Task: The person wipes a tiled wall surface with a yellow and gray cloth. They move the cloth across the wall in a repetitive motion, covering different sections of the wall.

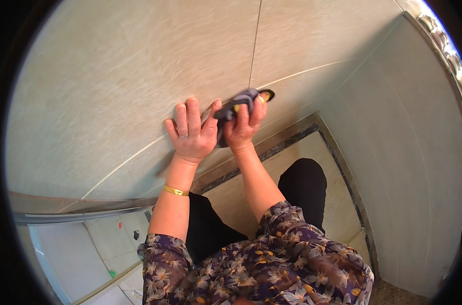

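The left hand [195,134] lies on the tiled wall [114,91] with its fingers spread. Just beside it, the right hand [242,131] clasps a blurred black-and-grey thing [245,96] at the wall, above the bottom edge and left of the corner.

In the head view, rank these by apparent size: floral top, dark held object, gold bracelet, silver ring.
1. Floral top, nearest the camera
2. Dark object, blurred, in the right hand
3. Gold bracelet
4. Silver ring
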### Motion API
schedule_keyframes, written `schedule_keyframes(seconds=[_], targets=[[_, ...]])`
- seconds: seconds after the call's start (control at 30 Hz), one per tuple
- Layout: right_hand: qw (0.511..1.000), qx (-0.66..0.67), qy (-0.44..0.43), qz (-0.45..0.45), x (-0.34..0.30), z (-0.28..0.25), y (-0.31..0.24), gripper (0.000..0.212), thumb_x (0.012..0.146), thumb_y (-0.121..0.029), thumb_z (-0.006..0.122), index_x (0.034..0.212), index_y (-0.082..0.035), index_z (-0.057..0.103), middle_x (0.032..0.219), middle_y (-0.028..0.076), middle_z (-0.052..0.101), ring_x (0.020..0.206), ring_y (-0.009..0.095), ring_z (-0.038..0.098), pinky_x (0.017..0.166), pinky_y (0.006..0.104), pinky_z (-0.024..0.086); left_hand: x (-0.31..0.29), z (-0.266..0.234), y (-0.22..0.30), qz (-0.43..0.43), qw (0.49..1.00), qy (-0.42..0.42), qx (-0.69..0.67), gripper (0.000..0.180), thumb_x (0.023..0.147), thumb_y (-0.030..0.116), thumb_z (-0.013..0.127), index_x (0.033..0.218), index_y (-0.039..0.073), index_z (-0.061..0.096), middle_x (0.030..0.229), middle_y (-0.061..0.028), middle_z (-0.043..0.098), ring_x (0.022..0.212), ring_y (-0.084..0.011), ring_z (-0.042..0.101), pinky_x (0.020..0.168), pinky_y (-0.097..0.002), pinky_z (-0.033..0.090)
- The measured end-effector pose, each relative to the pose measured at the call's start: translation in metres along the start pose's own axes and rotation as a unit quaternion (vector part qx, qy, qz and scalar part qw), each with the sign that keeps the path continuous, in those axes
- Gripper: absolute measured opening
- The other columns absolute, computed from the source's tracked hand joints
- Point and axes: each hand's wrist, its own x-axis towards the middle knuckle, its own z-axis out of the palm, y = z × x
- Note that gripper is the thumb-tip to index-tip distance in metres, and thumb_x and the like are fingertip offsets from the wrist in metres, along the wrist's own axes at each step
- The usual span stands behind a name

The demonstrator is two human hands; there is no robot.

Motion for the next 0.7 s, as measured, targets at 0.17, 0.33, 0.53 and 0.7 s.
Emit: schedule_keyframes(seconds=[0.17,0.33,0.53,0.7], targets=[[0.884,-0.067,-0.005,0.463,-0.112,-0.009,0.013,0.061,0.085,-0.01,0.048,0.144,0.001,0.038,0.145,0.029,0.036,0.134,0.047,0.036,0.112,0.0508,0.03,0.002,0.009,-0.004,0.021,0.999,0.029,-0.015,0.042,0.09,0.024,0.058,0.132,0.026,0.062,0.15,-0.0249,0.039,0.142,-0.0435,0.032,0.117,-0.0572,0.012],[0.816,-0.018,-0.079,0.573,-0.107,-0.015,0.0,0.065,0.091,-0.009,0.044,0.152,0.002,0.022,0.149,0.035,0.026,0.134,0.049,0.033,0.113,0.0471,0.027,-0.006,0.003,-0.008,0.02,1.0,0.021,-0.012,0.042,0.091,0.021,0.058,0.132,0.026,0.062,0.15,-0.0241,0.04,0.143,-0.043,0.031,0.118,-0.0564,0.013],[0.807,-0.089,-0.067,0.58,-0.142,-0.006,0.006,0.06,0.095,-0.012,0.044,0.151,0.002,0.025,0.147,0.03,0.033,0.135,0.044,0.035,0.113,0.0436,0.027,0.003,0.005,-0.007,0.018,0.998,0.043,-0.032,0.041,0.091,0.02,0.059,0.131,0.026,0.063,0.151,-0.0201,0.041,0.143,-0.0404,0.033,0.115,-0.0539,0.019],[0.362,0.256,-0.125,0.888,-0.169,-0.002,-0.025,0.034,0.098,-0.028,0.038,0.109,-0.007,0.061,0.105,0.011,0.068,0.095,0.031,0.064,0.08,0.0573,0.052,0.0,0.008,0.001,0.003,0.999,0.041,-0.03,0.041,0.091,0.018,0.06,0.131,0.026,0.062,0.149,-0.0145,0.045,0.142,-0.0349,0.036,0.115,-0.0526,0.019]])
